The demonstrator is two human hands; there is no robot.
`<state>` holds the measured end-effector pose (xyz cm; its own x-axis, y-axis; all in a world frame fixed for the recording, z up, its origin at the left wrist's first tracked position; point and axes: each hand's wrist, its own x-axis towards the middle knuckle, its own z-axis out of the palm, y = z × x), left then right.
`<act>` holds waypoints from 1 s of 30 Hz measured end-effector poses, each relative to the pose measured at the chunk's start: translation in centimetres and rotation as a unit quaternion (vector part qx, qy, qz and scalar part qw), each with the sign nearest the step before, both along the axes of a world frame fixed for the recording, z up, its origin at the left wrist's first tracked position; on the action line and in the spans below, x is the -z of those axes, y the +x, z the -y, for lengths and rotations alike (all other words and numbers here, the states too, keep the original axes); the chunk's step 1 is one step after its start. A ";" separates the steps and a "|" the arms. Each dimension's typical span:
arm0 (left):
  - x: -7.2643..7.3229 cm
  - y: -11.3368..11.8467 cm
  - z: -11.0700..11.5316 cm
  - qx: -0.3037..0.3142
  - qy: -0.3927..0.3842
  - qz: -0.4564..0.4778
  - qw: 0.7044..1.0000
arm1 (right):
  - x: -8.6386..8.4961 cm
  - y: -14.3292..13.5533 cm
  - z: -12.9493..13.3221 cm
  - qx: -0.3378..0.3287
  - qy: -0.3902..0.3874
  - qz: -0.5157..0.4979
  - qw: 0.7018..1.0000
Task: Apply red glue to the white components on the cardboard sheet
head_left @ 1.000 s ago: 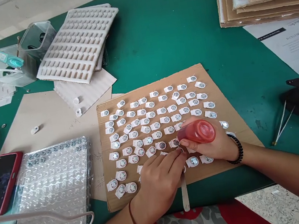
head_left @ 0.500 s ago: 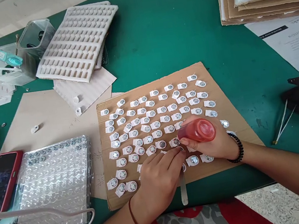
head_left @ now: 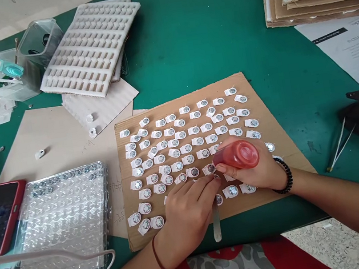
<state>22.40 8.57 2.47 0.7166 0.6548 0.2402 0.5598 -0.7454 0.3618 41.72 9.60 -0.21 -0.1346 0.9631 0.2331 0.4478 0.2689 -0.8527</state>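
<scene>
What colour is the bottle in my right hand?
The bottle is translucent red, seen best in the head view.

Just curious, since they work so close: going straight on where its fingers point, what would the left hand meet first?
The left hand would probably meet the right hand, at its thumb, near the red bottle it grips. Their heights are hard to judge.

Right hand (head_left: pixel 260 167) grips the red bottle (head_left: pixel 236 156) above the cardboard sheet (head_left: pixel 289 167), left hand (head_left: pixel 190 207) at the bottle's eight o'clock, red-cased phone (head_left: pixel 1 217) way out at nine!
</scene>
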 end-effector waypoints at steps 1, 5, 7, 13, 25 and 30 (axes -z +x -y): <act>0.1 0.0 0.0 -0.001 0.001 0.001 1.000 | 0.0 0.0 0.0 -0.001 0.000 0.000 1.000; 0.1 0.0 0.1 -0.002 -0.003 -0.005 1.000 | 0.0 0.0 0.0 0.005 -0.001 -0.001 1.000; 0.0 0.0 0.0 0.001 -0.008 -0.007 1.000 | 0.0 0.0 0.0 0.010 -0.002 0.001 1.000; -0.2 -0.1 0.0 0.002 -0.021 -0.007 1.000 | 0.0 0.0 0.1 0.011 0.001 0.009 1.000; -0.3 -0.1 -0.1 0.006 -0.030 -0.017 0.999 | -0.2 0.0 0.0 0.005 0.013 0.008 1.000; -0.4 -0.2 0.0 0.009 -0.033 -0.017 0.999 | -0.1 0.0 0.1 0.010 0.009 0.010 1.000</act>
